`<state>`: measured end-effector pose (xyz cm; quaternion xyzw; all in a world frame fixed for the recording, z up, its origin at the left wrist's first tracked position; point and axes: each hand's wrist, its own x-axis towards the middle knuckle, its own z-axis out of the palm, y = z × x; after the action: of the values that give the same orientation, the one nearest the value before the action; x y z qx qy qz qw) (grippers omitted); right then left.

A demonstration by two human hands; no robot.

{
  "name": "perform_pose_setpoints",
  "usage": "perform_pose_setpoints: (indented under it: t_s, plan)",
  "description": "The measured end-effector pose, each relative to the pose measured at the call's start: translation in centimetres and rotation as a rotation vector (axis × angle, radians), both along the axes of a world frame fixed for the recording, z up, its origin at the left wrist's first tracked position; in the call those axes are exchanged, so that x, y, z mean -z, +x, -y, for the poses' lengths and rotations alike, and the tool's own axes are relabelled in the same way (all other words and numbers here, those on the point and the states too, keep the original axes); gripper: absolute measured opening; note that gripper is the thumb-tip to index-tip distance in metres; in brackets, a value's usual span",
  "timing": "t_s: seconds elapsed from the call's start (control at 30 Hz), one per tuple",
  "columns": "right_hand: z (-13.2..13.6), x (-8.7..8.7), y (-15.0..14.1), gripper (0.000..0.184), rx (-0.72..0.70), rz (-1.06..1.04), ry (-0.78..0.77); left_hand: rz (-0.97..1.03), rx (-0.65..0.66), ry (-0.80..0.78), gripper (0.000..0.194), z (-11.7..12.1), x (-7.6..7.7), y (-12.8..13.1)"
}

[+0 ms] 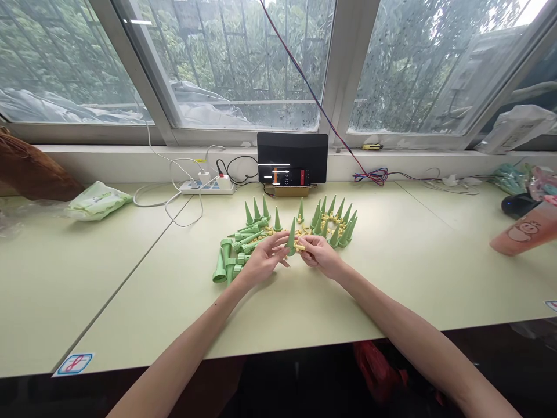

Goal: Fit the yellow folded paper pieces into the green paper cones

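Near the middle of the pale table (278, 325), just over its surface, I bring both hands close together. My left hand (263, 258) has its fingertips closed about a green cone (292, 237), which stands nearly upright with its point to the window (243, 64). My right hand (321, 253) pinches a small yellow piece (300, 248) between thumb and fingers, right at the lower part of the cone; I cannot tell whether the piece sits in it or only meets its side.

Beyond my right hand, a ring of cones (334, 238) stands points up around a scatter of yellow bits (334, 224). Beside and past my left hand lies a heap of green spikes (226, 251), some on their sides and overlapping, with three cones (256, 213) upright at its back. Two more stand singly between the heap and the ring.

Farther back, a phone (289, 176) leans in front of a dark tablet (292, 151), above a cardboard block (291, 191). To their left is a white power strip (186, 187) with tangled cords, then a green and white packet (100, 200). Well off to my right, a pinkish cup (517, 235) tilts at the table's side, and a yellow cutter (372, 147) rests on the sill.
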<state>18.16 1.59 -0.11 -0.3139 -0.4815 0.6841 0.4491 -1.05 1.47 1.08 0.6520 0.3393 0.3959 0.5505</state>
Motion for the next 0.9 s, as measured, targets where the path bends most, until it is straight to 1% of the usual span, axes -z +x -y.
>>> perform_pose_setpoints:
  t_s: [0.13, 0.27, 0.37, 0.43, 0.57, 0.7, 0.73, 0.8, 0.9]
  plan:
    - [0.1, -0.1, -0.1, 0.043, -0.024, -0.036, -0.043, 0.022, -0.001, 0.007, 0.051, 0.0, -0.2, 0.1]
    - [0.1, 0.0, -0.1, 0.045, -0.051, -0.069, -0.089, 0.053, -0.029, 0.009, 0.048, -0.1, -0.2, 0.2]
    - [0.0, 0.1, -0.1, 0.045, -0.053, -0.071, -0.097, 0.074, -0.024, 0.000, 0.048, -0.1, 0.0, 0.2]
    - [0.0, 0.0, 0.0, 0.045, -0.055, -0.070, -0.092, 0.078, -0.046, -0.008, 0.047, -0.1, 0.0, 0.2]
    - [0.0, -0.2, 0.0, 0.044, -0.062, -0.063, -0.057, 0.049, -0.154, -0.006, 0.041, -0.1, -0.4, 0.2]
    - [0.2, -0.1, -0.2, 0.043, -0.005, 0.030, 0.052, 0.010, -0.333, 0.055, 0.031, 0.1, -1.1, 0.1]
    - [0.3, -0.1, -0.3, 0.043, 0.011, 0.063, 0.088, -0.013, -0.369, 0.069, 0.034, 0.2, -1.3, 0.0]
    - [0.5, -0.2, -0.4, 0.042, 0.021, 0.126, 0.158, -0.083, -0.389, 0.081, 0.049, 0.3, -1.5, 0.0]
    - [0.8, -0.5, -0.5, 0.041, -0.003, 0.196, 0.237, -0.205, -0.322, 0.059, 0.065, 0.4, -1.5, -0.1]
